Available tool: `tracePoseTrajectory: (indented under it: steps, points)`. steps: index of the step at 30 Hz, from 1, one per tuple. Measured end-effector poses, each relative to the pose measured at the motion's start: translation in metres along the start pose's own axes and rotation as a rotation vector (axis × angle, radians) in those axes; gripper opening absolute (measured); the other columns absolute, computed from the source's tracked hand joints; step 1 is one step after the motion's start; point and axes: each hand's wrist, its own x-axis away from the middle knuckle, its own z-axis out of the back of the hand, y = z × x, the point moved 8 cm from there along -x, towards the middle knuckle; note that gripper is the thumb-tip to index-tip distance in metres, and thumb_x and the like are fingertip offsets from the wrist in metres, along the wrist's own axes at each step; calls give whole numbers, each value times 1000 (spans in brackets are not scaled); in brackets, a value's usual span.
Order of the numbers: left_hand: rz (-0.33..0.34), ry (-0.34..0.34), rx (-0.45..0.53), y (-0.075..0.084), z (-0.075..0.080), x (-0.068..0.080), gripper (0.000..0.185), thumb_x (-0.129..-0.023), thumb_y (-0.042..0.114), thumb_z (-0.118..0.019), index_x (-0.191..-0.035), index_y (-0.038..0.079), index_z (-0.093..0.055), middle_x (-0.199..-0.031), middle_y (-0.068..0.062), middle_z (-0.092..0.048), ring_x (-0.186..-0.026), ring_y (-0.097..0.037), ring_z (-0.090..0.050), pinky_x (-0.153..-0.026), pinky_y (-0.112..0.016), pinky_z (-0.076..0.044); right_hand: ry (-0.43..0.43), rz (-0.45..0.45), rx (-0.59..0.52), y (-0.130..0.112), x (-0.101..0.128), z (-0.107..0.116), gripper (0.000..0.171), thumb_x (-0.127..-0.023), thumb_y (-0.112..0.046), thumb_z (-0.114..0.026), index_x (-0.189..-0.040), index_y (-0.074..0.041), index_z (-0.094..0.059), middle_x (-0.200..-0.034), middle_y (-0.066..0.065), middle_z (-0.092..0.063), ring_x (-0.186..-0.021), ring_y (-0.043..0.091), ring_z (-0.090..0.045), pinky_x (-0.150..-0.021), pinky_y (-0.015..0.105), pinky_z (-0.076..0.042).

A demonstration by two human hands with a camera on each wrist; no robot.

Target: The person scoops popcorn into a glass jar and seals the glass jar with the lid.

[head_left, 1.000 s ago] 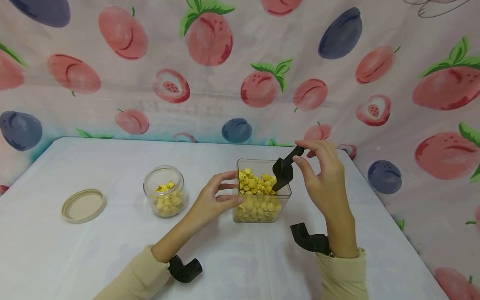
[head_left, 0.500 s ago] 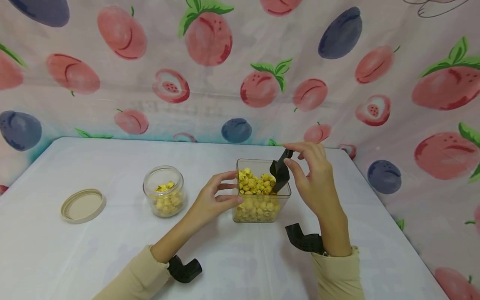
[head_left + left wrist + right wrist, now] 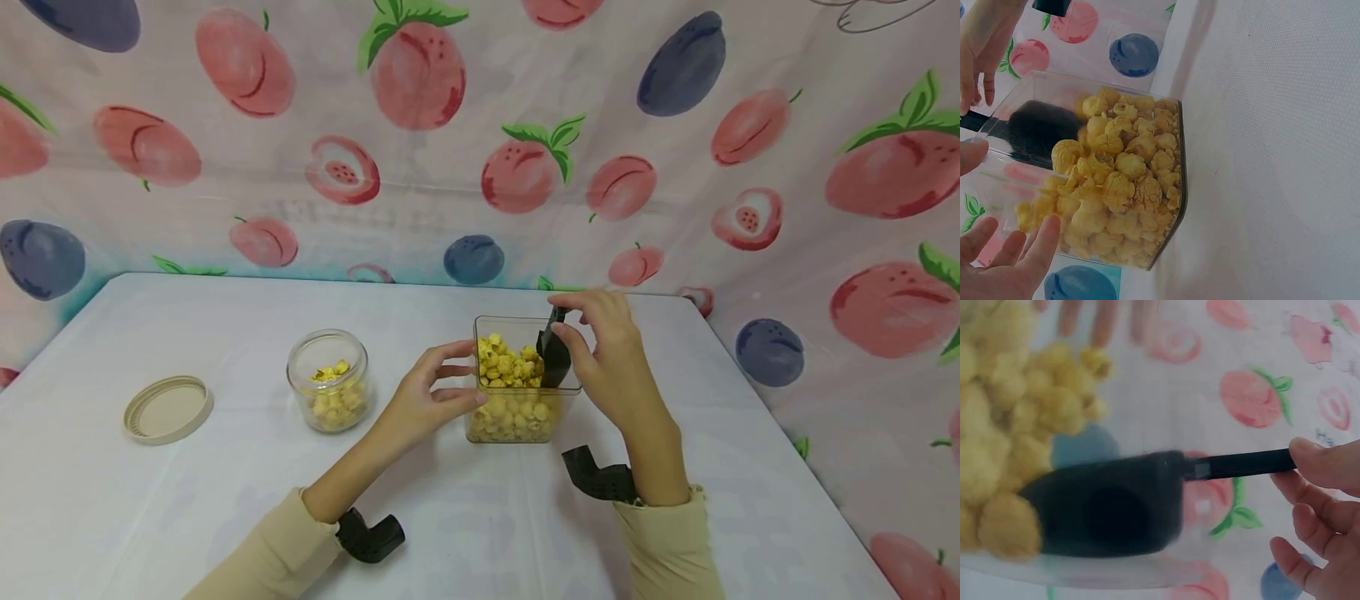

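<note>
A clear square container (image 3: 522,406) (image 3: 1147,250) full of yellow popcorn (image 3: 504,367) (image 3: 1119,181) (image 3: 1004,450) stands mid-table. My left hand (image 3: 420,400) (image 3: 1004,256) steadies its left wall with straight fingers. My right hand (image 3: 600,350) (image 3: 1319,512) pinches the handle of a black scoop (image 3: 553,354) (image 3: 1038,131) (image 3: 1110,506), whose bowl is pushed down into the popcorn at the container's right side. A small round glass jar (image 3: 328,381) with a little popcorn in it stands to the left, uncapped.
A beige round lid (image 3: 167,408) lies on the white tablecloth (image 3: 187,517) at the far left. A fruit-print cloth (image 3: 480,133) hangs behind and along the right side. Black wrist mounts (image 3: 367,537) sit under both sleeves.
The right hand has moved left and down, tipping the scoop more upright and pushing it deeper into the popcorn. The left hand has stayed on the container.
</note>
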Motion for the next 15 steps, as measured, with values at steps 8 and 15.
tracePoseTrajectory:
  steps: [8, 15]
  points:
    - [0, 1, -4, 0, 0, 0, 63, -85, 9, -67, -140, 9, -37, -143, -8, -34, -124, -30, -46, -94, -38, -50, -47, -74, 12, 9, 1, -8, 28, -85, 0, -64, -113, 0, -61, -106, 13, -61, -86, 28, -46, -72, 34, -38]
    - [8, 4, 0, 0, 0, 0, 63, -84, 9, -68, -140, 10, -38, -143, -7, -34, -124, -29, -46, -94, -39, -50, -70, -110, 32, 11, 1, -5, 31, -82, -5, -70, -110, 0, -60, -101, 12, -62, -86, 23, -47, -74, 37, -35]
